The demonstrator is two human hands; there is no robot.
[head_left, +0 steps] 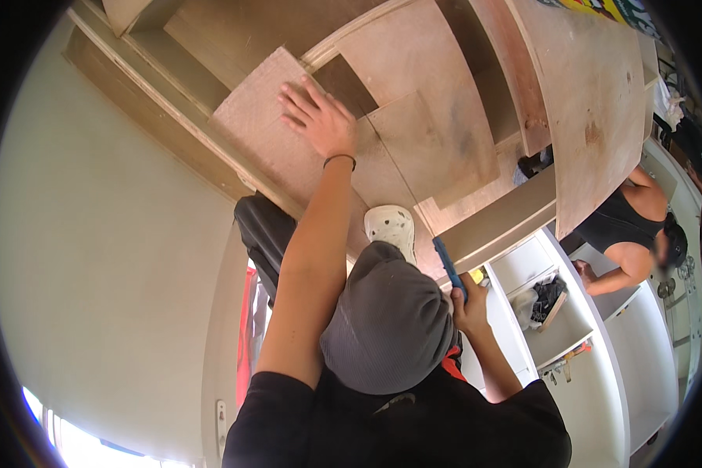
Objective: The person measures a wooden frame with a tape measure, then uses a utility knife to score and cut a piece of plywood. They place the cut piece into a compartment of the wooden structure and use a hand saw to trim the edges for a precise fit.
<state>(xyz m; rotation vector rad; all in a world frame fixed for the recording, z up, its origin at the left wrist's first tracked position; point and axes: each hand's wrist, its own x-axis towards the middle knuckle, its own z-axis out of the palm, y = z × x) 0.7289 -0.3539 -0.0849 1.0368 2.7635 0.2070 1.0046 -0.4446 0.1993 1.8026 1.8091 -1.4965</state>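
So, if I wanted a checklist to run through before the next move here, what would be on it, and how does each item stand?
1. Left hand flat on the wooden board: ok, palm down with fingers spread.
2. Blue tool in the grip of the right hand: ok.
3. Left hand away from the blue tool: ok, there is a clear gap between them.
4. Working end of the blue tool safe: cannot tell, too little detail shows.
5. White shoe firmly planted: cannot tell, its sole is hidden.
6. Other worker away from the board: ok, off to the right.
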